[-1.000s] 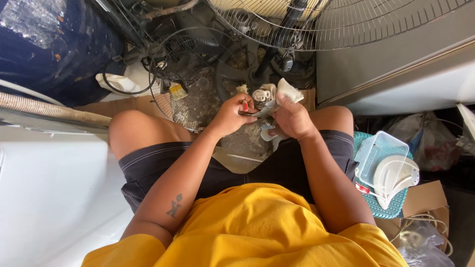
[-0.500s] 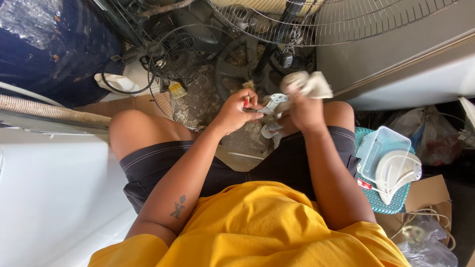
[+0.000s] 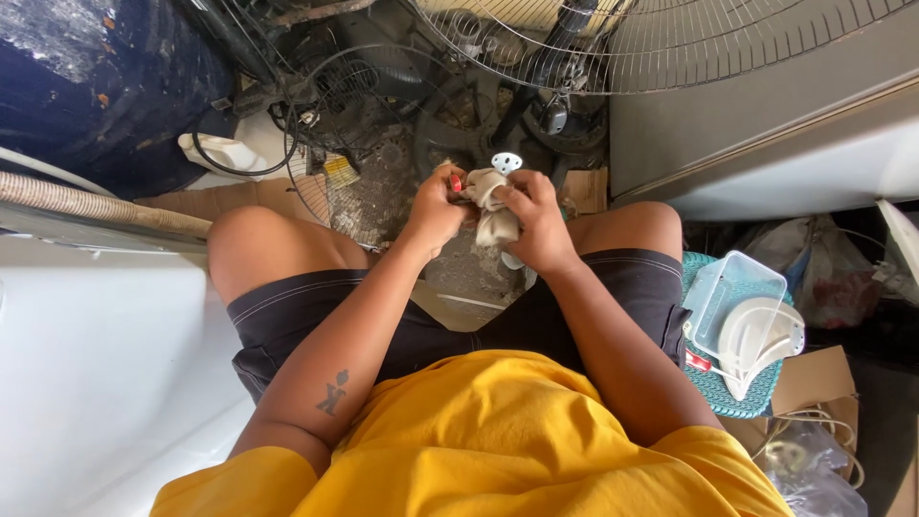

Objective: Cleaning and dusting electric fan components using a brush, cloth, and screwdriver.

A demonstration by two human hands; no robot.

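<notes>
Two Hands Holding One Rag

Both hands are meeting above the knees. The left hand [image 3: 436,206] is curling shut on a small red-tipped part [image 3: 458,182]. The right hand [image 3: 538,222] is squeezing a pale cloth [image 3: 493,206] wrapped around a white plastic piece [image 3: 506,162]. A wire fan guard [image 3: 613,43] is lying just ahead, and a clear plastic box [image 3: 732,292] is sitting by the right leg.

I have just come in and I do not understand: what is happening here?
A seated person holds a crumpled pale cloth in both hands above the knees. The left hand and right hand press it around a small white part. A wire fan guard and a dusty motor lie ahead on the floor.
</notes>
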